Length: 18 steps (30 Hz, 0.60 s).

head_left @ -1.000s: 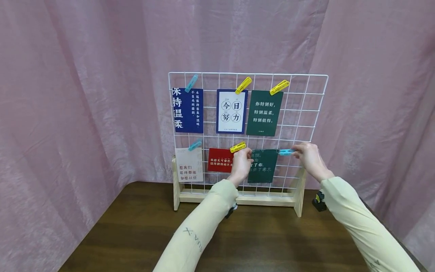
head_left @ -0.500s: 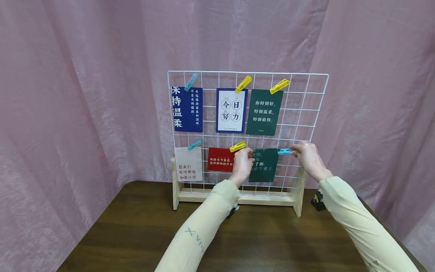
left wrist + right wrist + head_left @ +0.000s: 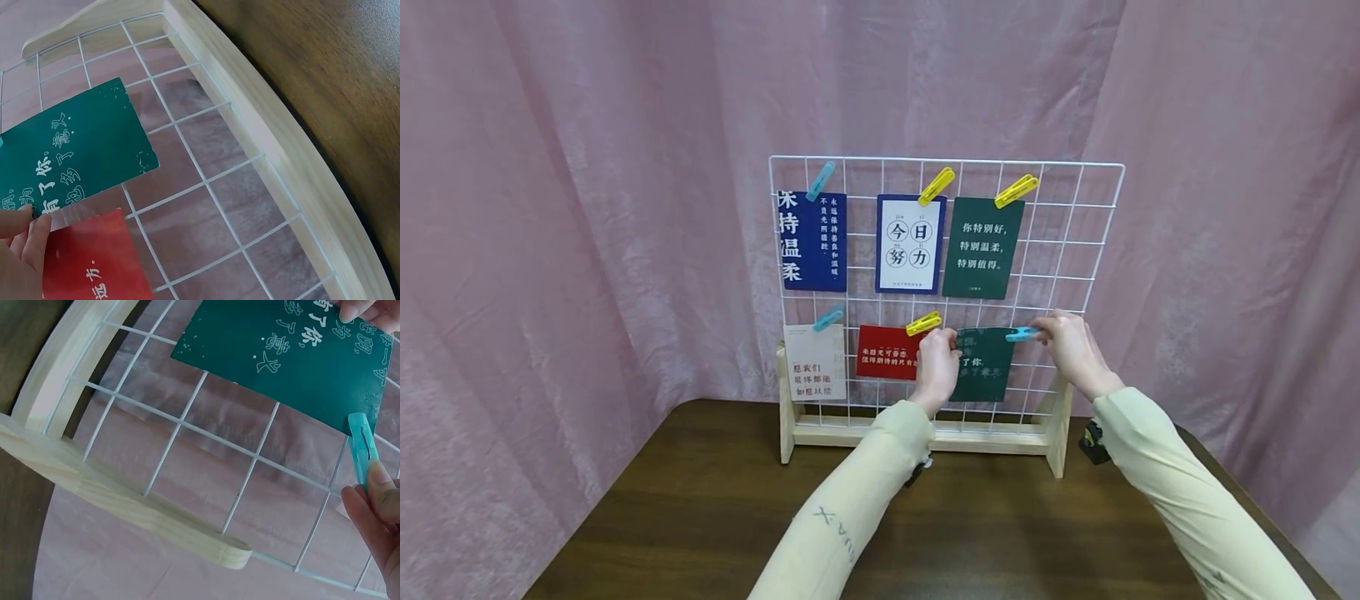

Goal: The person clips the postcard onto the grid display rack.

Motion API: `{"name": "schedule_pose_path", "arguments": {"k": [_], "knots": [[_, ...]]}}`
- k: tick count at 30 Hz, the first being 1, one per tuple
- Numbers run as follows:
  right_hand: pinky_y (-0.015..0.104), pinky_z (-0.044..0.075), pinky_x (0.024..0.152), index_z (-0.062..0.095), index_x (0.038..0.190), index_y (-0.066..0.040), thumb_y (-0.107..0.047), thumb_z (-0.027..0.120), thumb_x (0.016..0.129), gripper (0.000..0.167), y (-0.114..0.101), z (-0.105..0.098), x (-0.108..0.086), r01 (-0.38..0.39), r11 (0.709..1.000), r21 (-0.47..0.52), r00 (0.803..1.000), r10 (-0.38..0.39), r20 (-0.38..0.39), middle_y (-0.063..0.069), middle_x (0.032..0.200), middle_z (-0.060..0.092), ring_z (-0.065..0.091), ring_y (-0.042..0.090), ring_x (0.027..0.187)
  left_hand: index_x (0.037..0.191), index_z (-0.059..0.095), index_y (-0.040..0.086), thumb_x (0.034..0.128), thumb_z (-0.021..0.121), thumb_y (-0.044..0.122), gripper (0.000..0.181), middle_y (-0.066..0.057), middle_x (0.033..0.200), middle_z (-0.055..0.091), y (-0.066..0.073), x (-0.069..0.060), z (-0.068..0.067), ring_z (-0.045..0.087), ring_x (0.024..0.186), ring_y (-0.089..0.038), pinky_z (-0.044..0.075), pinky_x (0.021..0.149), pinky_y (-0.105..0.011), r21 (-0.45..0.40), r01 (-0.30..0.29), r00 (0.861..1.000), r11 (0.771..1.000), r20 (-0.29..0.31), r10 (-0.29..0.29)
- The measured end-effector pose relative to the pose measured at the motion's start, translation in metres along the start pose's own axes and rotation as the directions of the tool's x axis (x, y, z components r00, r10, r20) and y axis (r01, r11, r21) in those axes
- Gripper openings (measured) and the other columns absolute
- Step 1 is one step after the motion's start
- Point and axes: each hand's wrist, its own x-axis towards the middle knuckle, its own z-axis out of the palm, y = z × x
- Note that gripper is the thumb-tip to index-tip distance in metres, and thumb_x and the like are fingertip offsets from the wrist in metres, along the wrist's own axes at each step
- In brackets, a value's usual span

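Note:
A dark green card (image 3: pixel 988 375) with white characters lies against the white wire grid (image 3: pixel 1067 242) in the lower row. At its left edge my left hand (image 3: pixel 936 367) pinches it between thumb and fingers, as the left wrist view also shows. My right hand (image 3: pixel 1073 350) pinches a light blue clothespin (image 3: pixel 361 444) between thumb and fingers. The clothespin's tip lies over the card's upper right corner; whether it also bites a grid wire I cannot tell. Just left of the green card hangs a red card (image 3: pixel 887 352), partly hidden by my left hand.
Blue clothespins hold a blue card (image 3: pixel 816 250) and a cream card (image 3: pixel 815 367) at the left. Yellow clothespins hold the white card with blue border (image 3: pixel 910 271), an upper green card (image 3: pixel 981 283) and the red one. A wooden stand (image 3: pixel 985 442) supports the grid on the brown table (image 3: pixel 715 500).
My right hand has shifted slightly left with the blue clothespin, whose tip now overlaps the green card's corner further. My left hand stays at the card's edge, moved barely to the right.

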Motion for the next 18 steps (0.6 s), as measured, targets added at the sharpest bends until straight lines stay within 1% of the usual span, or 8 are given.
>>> {"name": "schedule_pose_path", "arguments": {"k": [2,6,11,14,18], "knots": [[0.035,0.042,0.052,0.066,0.087,0.008,0.013,0.062,0.077,0.012,-0.0003,0.0007,0.0005,0.004,1.0,-0.004,1.0,-0.004,0.002,0.014,0.076,0.057,0.053,0.025,0.064,0.086,0.066,0.002,0.0779,0.068,-0.002,0.009,-0.005,0.08,0.056,0.0001,-0.0008,0.0009,0.059,0.074,-0.018,0.049,0.064,-0.025,-0.001,0.005,1.0,1.0,0.0,-0.005],[0.036,0.043,0.054,0.066,0.089,0.008,0.01,0.064,0.077,0.013,-0.0002,0.0007,0.0016,0.002,1.0,-0.003,1.0,-0.002,-0.007,0.016,0.079,0.059,0.055,0.026,0.067,0.088,0.066,0.001,0.0775,0.069,-0.002,0.011,-0.006,0.08,0.056,-0.0001,-0.0009,0.0016,0.059,0.075,-0.017,0.049,0.066,-0.023,-0.009,-0.002,1.0,1.0,-0.017,0.002],[0.038,0.044,0.057,0.067,0.093,0.007,0.006,0.067,0.076,0.017,-0.0007,0.001,0.001,-0.015,1.0,0.023,0.999,0.016,-0.046,0.02,0.087,0.063,0.059,0.029,0.072,0.089,0.065,0.002,0.0759,0.071,0.0,0.014,-0.004,0.08,0.055,-0.0016,-0.0007,0.002,0.057,0.072,-0.015,0.048,0.066,-0.022,-0.018,-0.009,1.0,1.0,-0.03,0.009],[0.037,0.045,0.056,0.067,0.091,0.006,0.005,0.067,0.075,0.015,-0.0001,0.0022,0.0002,-0.024,0.999,0.032,0.997,0.026,-0.073,0.019,0.087,0.064,0.06,0.027,0.07,0.091,0.066,0.002,0.0759,0.07,-0.003,0.016,-0.004,0.082,0.056,-0.0042,-0.0001,0.0018,0.057,0.073,-0.014,0.047,0.067,-0.021,-0.036,-0.023,0.999,0.999,-0.044,0.021],[0.039,0.048,0.059,0.068,0.086,0.004,0.005,0.068,0.075,0.011,0.0027,0.0047,-0.0014,-0.003,0.999,0.046,0.994,0.008,-0.108,0.016,0.084,0.065,0.061,0.026,0.069,0.091,0.065,0.002,0.0763,0.068,-0.007,0.017,-0.004,0.084,0.057,-0.0087,0.0013,0.0002,0.056,0.074,-0.013,0.046,0.067,-0.018,-0.083,-0.031,0.998,0.996,-0.058,0.027]]}}
